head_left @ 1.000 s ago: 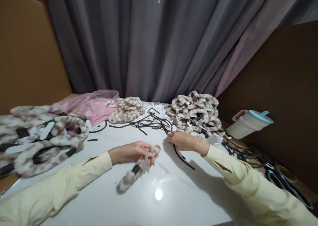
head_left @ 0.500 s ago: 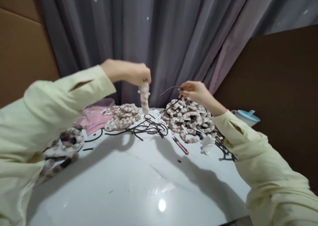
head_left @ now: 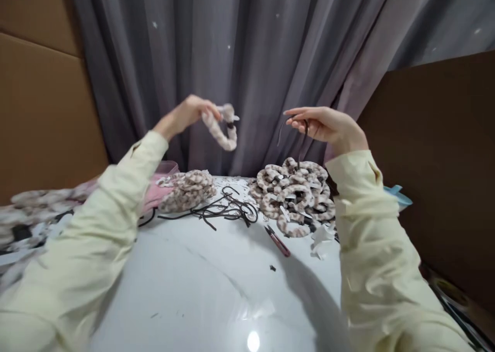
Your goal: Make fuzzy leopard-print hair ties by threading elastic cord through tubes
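My left hand (head_left: 198, 110) is closed on a fuzzy mottled ring (head_left: 219, 130), held up in the air before the curtain. A small dark band and a white tab show on the ring's right side. Higher to the right, my right hand (head_left: 320, 124) pinches a thin dark cord (head_left: 302, 145) whose ends hang down on both sides of the fingers. Below this hand lies a heap of similar fuzzy rings (head_left: 296, 193) with white tabs. Loose dark cords (head_left: 232, 211) lie tangled on the white table (head_left: 185, 290) between the hands.
Pink-handled thread snips (head_left: 279, 242) lie in front of the heap, beside crumpled white paper (head_left: 322, 238). Fuzzy pieces (head_left: 187, 191) are stacked at the back left near pink material (head_left: 153, 196). More rings lie by my left sleeve. Cardboard walls (head_left: 46, 109) flank the table.
The ring in my left hand has turned from edge-on to showing its loop. My right hand has moved up and to the right with the cord.
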